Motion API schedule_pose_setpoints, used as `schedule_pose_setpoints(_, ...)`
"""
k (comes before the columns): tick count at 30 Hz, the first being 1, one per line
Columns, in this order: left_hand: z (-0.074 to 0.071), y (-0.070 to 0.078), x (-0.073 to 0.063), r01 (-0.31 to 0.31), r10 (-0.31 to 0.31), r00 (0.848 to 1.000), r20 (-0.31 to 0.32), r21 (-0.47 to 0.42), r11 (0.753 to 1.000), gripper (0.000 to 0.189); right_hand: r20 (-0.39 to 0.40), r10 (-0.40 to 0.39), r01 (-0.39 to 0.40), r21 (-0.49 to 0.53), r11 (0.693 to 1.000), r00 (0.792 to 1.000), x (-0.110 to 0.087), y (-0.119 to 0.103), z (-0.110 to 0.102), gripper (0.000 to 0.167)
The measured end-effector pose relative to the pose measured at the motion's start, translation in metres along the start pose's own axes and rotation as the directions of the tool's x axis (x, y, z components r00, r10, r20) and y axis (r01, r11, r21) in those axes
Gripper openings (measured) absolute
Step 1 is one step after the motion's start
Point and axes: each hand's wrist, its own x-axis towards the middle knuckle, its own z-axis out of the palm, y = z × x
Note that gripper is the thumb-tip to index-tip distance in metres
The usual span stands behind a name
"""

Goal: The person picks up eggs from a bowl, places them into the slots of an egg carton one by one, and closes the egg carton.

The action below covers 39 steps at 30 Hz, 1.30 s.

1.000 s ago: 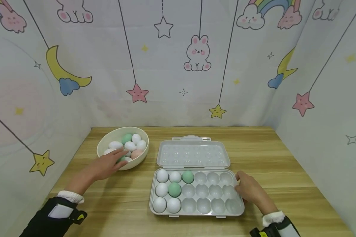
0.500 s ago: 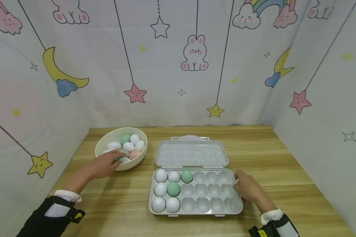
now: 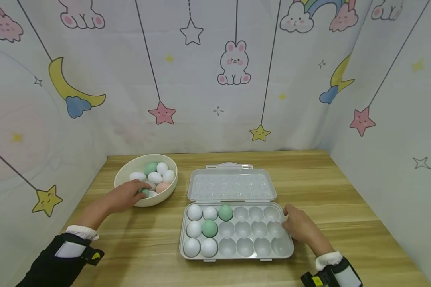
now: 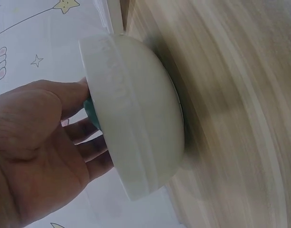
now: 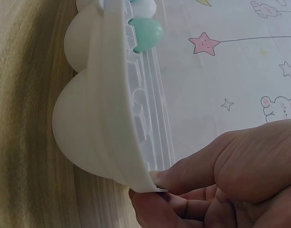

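My left hand (image 3: 123, 196) reaches over the near rim of a cream bowl (image 4: 140, 109) holding white, green and pink eggs. Its thumb and fingers close around a green egg (image 4: 91, 114), which is still down inside the rim; the wall hides most of it. My right hand (image 3: 303, 229) pinches the right edge of a plastic egg box (image 3: 243, 230), thumb above and fingers below, as the right wrist view shows. The box lies with its lid (image 3: 232, 185) folded back. White eggs (image 3: 192, 247) and green eggs (image 3: 210, 228) fill the cups at its left end.
The wooden table (image 3: 158, 251) carries the bowl at the back left and the egg box near its middle. Behind and at both sides stand white cloth walls (image 3: 197, 87) printed with stars, moons and rabbits.
My left hand's fingers have drawn in around the green egg, from lying spread over the eggs. The right hand keeps its hold on the box edge. The head view has shifted slightly.
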Motion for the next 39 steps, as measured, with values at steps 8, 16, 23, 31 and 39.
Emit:
schedule_pose_setpoints(8,-0.004,0.001,0.001,-0.013,-0.002,0.987,-0.161,-0.092,0.996,0.031,0.005,-0.003,0.003,0.001,1.0,1.0,0.0,0.0,-0.001,0.021)
schedule_pose_setpoints(16,-0.024,0.032,0.009,-0.04,-0.059,0.984,-0.171,-0.52,0.853,0.039,0.01,0.004,-0.004,0.003,1.0,1.0,0.001,0.001,-0.001,0.023)
schedule_pose_setpoints(23,-0.031,0.086,0.018,-0.118,0.002,0.986,-0.168,-0.685,0.719,0.037,0.02,0.015,-0.015,0.004,1.0,1.0,0.002,0.001,-0.002,0.024)
schedule_pose_setpoints(31,-0.009,0.146,0.032,-0.172,0.063,0.98,-0.191,-0.632,0.755,0.034,0.018,0.003,-0.004,0.018,1.0,1.0,0.0,0.0,-0.003,0.024)
schedule_pose_setpoints(39,0.041,0.172,0.046,-0.155,0.094,0.986,-0.135,-0.581,0.799,0.027,0.005,-0.006,0.006,0.025,1.0,1.0,-0.002,0.001,-0.002,0.023)
